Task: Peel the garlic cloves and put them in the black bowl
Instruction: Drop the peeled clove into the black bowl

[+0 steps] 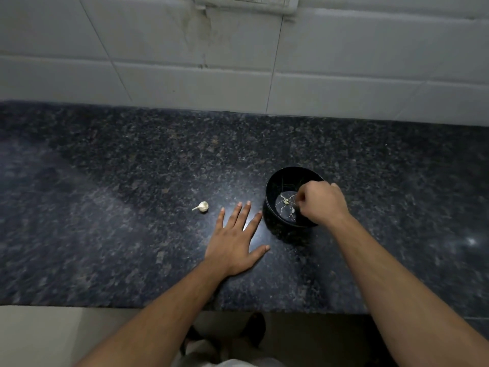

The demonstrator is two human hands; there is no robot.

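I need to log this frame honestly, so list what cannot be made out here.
- Right hand, head view: its curled fingers point down into the black bowl; anything they pinch is hidden.
- Pale bits in the bowl: too small to tell peeled cloves from skin.
- Garlic on the counter: too small to judge its peel.
- Wall switch plate: cut off by the top edge.

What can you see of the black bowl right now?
The black bowl is round and deep with glossy walls, standing upright on the dark speckled counter, right of the flat left hand. Thin pale lines run over its inside. At least two small pale pieces lie on its bottom. The right hand is over its right side, fingers curled and hiding that rim; contact is unclear.
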